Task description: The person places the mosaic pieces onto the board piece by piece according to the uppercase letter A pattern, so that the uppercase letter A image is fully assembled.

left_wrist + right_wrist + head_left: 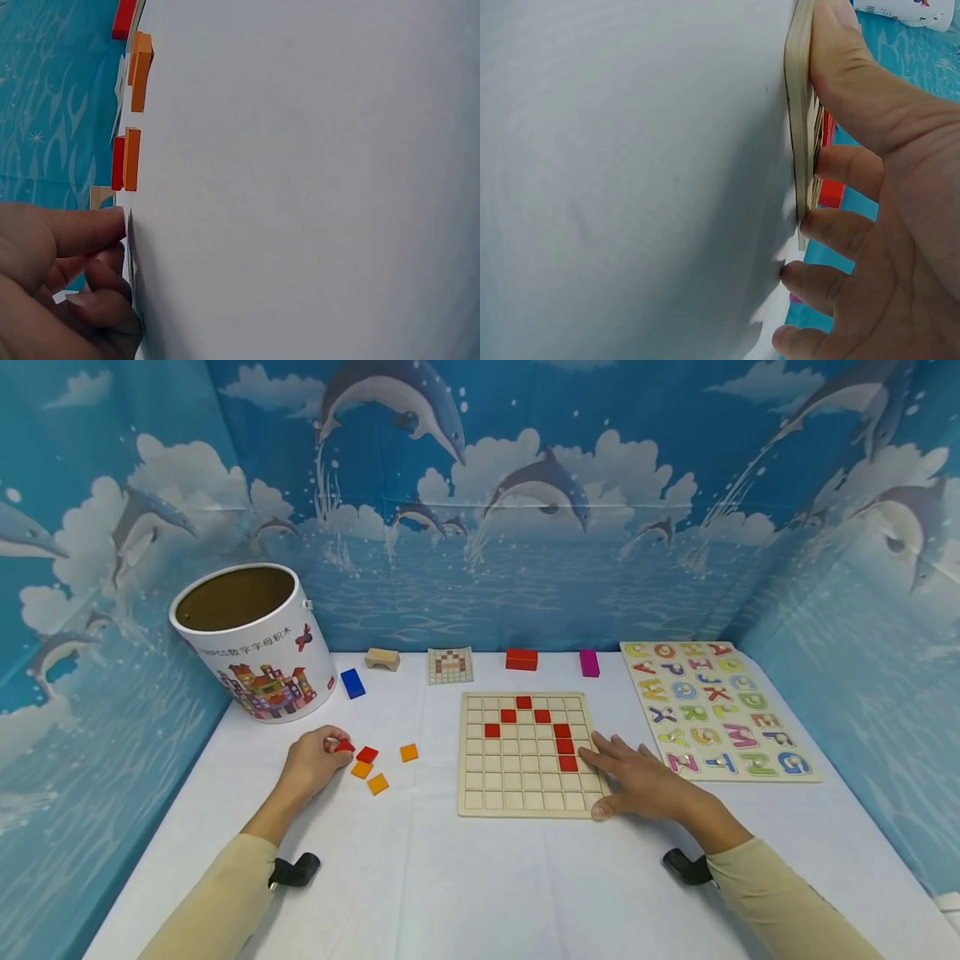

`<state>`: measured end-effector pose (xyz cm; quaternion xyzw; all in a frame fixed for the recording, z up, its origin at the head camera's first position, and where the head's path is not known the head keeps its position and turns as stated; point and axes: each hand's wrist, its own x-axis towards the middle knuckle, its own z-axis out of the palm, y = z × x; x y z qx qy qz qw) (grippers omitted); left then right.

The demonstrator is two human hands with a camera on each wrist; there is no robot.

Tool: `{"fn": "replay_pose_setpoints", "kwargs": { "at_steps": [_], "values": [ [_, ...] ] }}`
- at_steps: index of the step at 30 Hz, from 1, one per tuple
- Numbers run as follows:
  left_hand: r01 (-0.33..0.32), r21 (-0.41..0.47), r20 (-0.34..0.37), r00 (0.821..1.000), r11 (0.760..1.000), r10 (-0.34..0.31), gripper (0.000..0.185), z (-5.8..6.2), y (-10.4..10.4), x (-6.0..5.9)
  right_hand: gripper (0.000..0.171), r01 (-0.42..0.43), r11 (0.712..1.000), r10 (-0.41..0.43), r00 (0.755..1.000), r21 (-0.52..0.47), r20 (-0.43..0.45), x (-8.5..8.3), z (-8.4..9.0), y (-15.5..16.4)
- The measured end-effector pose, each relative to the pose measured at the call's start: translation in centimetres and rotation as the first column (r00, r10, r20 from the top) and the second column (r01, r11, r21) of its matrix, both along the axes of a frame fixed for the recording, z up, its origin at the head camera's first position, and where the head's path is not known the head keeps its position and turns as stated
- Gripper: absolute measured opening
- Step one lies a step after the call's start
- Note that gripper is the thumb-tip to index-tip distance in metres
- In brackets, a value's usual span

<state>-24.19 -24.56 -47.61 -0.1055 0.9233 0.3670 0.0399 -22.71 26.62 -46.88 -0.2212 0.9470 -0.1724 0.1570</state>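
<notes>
the left hand, left of centre, pinches a red tile at its curled fingertips. the right hand, right of centre, has its fingers spread, grips nothing and touches the right edge of the board mid-frame. seven red tiles sit in the board's cells, making a peak at the top and a short run down the right; the other cells in sight are bare, so most of the filling looks undone. just right of the left hand lie a loose red tile and three orange tiles, none in the board. beyond, at upper centre, is a card with a gridded pattern; far left stands a bucket, far right a letter board.

the left fingers partly cover the pinched tile, which the left wrist view does not clearly show. the card's squares are too small to count; both sleeves run out of frame.
</notes>
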Motion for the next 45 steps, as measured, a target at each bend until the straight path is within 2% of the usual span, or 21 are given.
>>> {"fn": "replay_pose_setpoints", "kwargs": {
  "at_steps": [3, 6, 11, 13, 16, 21, 25, 28, 32, 36, 42, 45],
  "values": [
    [-0.004, 0.049, -0.027, 1.0, 0.999, 0.006, 0.035, 0.4, 0.5, -0.1, 0.107, 0.001, 1.0, -0.002, 1.0, 0.004, 0.003, 0.0, 0.0, 0.0],
    [-0.005, 0.159, -0.031, 0.999, 0.987, 0.01, 0.034, 1.1, 2.2, -0.5, 0.107, 0.008, 1.0, -0.008, 1.0, 0.005, 0.011, -0.1, 0.0, 0.0],
    [-0.009, 0.347, 0.006, 1.0, 0.938, 0.008, 0.035, 1.9, 7.1, -1.4, 0.106, 0.004, 1.0, -0.004, 1.0, -0.012, 0.008, -0.1, -0.1, 0.1],
    [0.009, 0.382, 0.005, 1.0, 0.924, -0.011, 0.037, 1.9, 9.4, -1.5, 0.106, -0.005, 1.0, 0.005, 1.0, -0.016, 0.001, -0.1, -0.1, 0.1],
    [0.074, 0.391, -0.015, 0.997, 0.918, -0.074, 0.037, 1.6, 12.5, -1.6, 0.107, -0.004, 1.0, 0.004, 1.0, -0.018, 0.005, -0.1, -0.1, 0.1],
    [0.234, 0.319, -0.088, 0.972, 0.918, -0.217, 0.034, 0.8, 16.3, -1.7, 0.107, 0.0, 1.0, 0.0, 1.0, -0.022, 0.011, -0.1, -0.1, 0.0],
    [0.297, 0.212, -0.144, 0.952, 0.931, -0.271, 0.029, 0.1, 18.0, -1.9, 0.106, -0.002, 1.0, 0.002, 1.0, -0.022, 0.007, -0.1, 0.0, 0.0],
    [0.311, 0.15, -0.161, 0.944, 0.938, -0.288, 0.025, -0.2, 18.7, -2.0, 0.105, -0.003, 1.0, 0.004, 1.0, -0.023, 0.004, 0.0, 0.1, -0.1],
    [0.345, 0.073, -0.18, 0.928, 0.936, -0.328, 0.021, -0.3, 19.2, -2.1, 0.105, -0.002, 1.0, 0.002, 1.0, -0.018, 0.002, 0.0, 0.1, -0.1],
    [0.352, 0.034, -0.185, 0.922, 0.935, -0.34, 0.018, -0.4, 19.5, -2.1, 0.106, 0.004, 1.0, -0.004, 1.0, -0.022, 0.014, 0.0, 0.0, -0.1],
    [0.346, 0.039, -0.163, 0.928, 0.938, -0.335, 0.018, -0.2, 19.6, -1.7, 0.106, 0.003, 1.0, -0.002, 1.0, -0.024, 0.021, 0.0, 0.0, -0.1],
    [0.346, 0.072, -0.155, 0.93, 0.935, -0.333, 0.02, 0.1, 19.0, -1.5, 0.106, 0.006, 1.0, -0.006, 1.0, -0.017, 0.021, 0.0, 0.1, -0.2]
  ]
}}
